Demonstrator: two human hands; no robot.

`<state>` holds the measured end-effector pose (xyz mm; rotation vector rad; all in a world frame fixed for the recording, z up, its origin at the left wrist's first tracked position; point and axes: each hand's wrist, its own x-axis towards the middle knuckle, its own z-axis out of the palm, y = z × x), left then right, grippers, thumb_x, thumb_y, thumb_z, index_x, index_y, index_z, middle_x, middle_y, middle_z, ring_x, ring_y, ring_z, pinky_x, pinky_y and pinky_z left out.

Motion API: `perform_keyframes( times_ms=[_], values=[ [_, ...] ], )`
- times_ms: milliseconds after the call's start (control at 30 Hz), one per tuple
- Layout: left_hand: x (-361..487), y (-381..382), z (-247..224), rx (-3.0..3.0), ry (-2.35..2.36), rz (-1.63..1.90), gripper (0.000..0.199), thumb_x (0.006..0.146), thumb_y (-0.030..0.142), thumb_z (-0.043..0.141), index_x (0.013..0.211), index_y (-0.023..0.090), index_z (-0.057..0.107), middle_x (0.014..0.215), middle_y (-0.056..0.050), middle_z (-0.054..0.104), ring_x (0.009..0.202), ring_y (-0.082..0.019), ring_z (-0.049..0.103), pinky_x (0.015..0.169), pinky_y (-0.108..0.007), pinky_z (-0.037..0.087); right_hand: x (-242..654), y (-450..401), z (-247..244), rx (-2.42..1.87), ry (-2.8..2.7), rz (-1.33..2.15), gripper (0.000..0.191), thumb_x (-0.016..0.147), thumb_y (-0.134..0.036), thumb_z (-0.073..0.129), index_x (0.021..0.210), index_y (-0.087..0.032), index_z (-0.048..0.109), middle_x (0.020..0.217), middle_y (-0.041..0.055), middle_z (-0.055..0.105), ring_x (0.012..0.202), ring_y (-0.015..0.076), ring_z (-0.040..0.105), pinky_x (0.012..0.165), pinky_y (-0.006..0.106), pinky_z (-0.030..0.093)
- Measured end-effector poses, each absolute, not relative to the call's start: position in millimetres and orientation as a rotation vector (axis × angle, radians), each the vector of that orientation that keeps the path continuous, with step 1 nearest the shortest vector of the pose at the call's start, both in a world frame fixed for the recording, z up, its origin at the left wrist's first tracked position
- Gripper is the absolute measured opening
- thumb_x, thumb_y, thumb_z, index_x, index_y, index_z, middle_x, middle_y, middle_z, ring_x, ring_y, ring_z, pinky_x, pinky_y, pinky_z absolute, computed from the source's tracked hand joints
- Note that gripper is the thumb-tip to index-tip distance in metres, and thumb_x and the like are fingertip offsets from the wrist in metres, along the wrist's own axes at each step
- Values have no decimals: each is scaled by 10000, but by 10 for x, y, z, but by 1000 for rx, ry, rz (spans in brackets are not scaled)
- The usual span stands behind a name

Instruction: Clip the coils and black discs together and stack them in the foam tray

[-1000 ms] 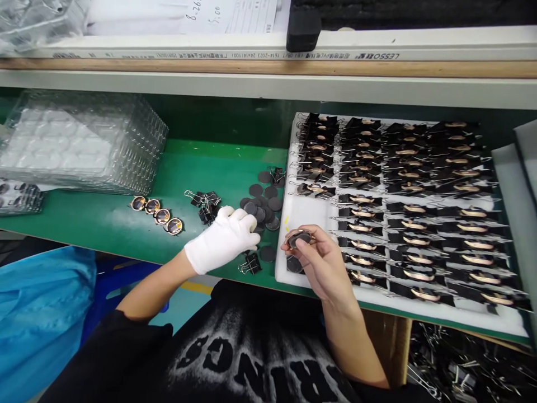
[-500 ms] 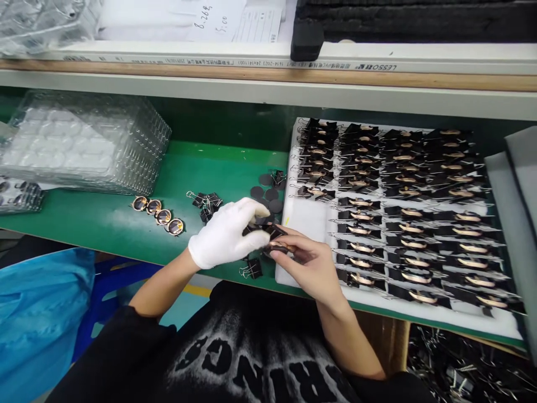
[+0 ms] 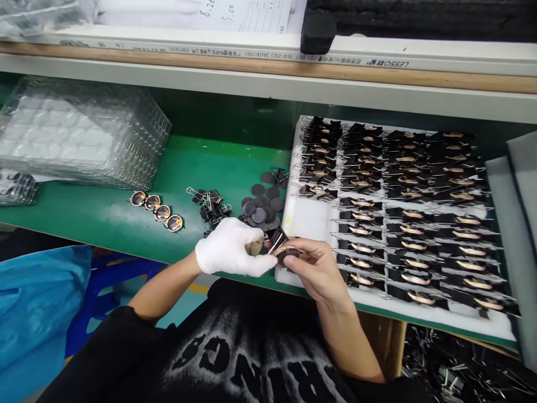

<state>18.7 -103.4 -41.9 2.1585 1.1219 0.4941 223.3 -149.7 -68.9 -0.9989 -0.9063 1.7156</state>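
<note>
My left hand point(image 3: 235, 246), in a white glove, pinches a black binder clip point(image 3: 277, 238) by its wire handles. The clip stands tilted against the edge of a rose-gold round watch case point(image 3: 285, 249). Bare, my right hand point(image 3: 321, 271) grips that case, its thumb on a black disc point(image 3: 287, 258) lying against it. I cannot tell whether the clip's jaws are around the rim. Loose black discs point(image 3: 259, 215) are scattered just beyond my hands. To their left lies a pile of binder clips point(image 3: 212, 208).
Several gold-rimmed watch cases point(image 3: 161, 212) lie in a row on the green table point(image 3: 104, 224). Stacked clear plastic trays point(image 3: 84, 134) stand at the left. On the right, a white foam board point(image 3: 310, 215) carries rows of clipped cases point(image 3: 413, 229). A shelf edge point(image 3: 268, 92) overhangs the back.
Both hands have shifted slightly right and toward me. The binder clip has turned and shows more clearly at the case's edge. More loose discs and clips have come into sight behind my left hand.
</note>
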Motion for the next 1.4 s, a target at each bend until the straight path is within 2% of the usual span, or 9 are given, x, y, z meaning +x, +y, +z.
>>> perform_keyframes(
  times_ms=[133,333,600,733,867,967,1167,1300,1400],
  values=[
    [159,-1074,-464,2059,1133,455,467,792,433,629,538,205,312,450,80,292,454,-66,250,468,-230,218,2267,-1463,-685,-1055,-810,1550,146,768,-330,894,890,-278,833,1045,56,800,973,221,726,869,357,599],
    [134,-1144,-444,1903,1014,251,439,858,395,602,567,186,349,487,83,309,488,-57,270,477,-205,234,2307,-1383,-735,-1104,-680,1597,186,763,-392,910,869,-264,827,767,0,743,668,110,620,643,218,529],
    [191,-1178,-429,1824,1048,167,429,878,421,617,571,178,443,480,76,371,491,-62,342,498,-206,279,2241,-1429,-778,-1130,-640,1619,235,720,-384,940,882,-250,834,851,8,771,767,116,652,731,205,538],
    [8,-1055,-362,1982,954,134,241,946,413,602,869,206,698,628,55,625,592,-93,558,610,-217,395,2206,-1440,-743,-1052,-497,1645,248,736,-414,928,887,-253,815,875,6,759,816,119,671,752,204,558],
    [-221,-872,-357,2550,1297,207,364,998,522,551,1133,222,707,875,-38,727,792,-202,664,740,-326,422,2207,-1431,-722,-949,-313,1595,273,712,-454,934,808,-256,771,813,-34,693,733,98,640,708,206,574],
    [-214,-827,-436,2888,1251,-51,464,973,582,573,1261,230,662,935,-80,703,844,-264,650,742,-377,386,2182,-1420,-723,-930,-312,1629,297,721,-479,918,782,-239,755,784,-30,655,697,99,614,662,199,567],
    [-90,-824,-529,2944,1157,-219,300,1003,402,564,845,180,689,755,-77,662,785,-262,640,723,-391,332,2105,-1469,-739,-1007,-383,1636,262,731,-460,913,821,-249,786,833,-10,671,749,118,605,684,214,565],
    [-243,-724,-372,2720,1057,111,254,1002,423,591,958,225,743,770,-27,702,762,-202,645,790,-388,375,2159,-1495,-735,-1025,-580,1637,187,807,-412,868,856,-241,809,897,14,701,829,124,610,757,200,540],
    [-292,-629,-232,2446,762,370,156,978,364,645,992,247,747,845,-5,748,788,-158,668,822,-346,424,2213,-1470,-722,-939,-635,1858,169,820,-373,860,906,-233,820,1035,44,719,945,159,640,848,259,568]
  ],
)
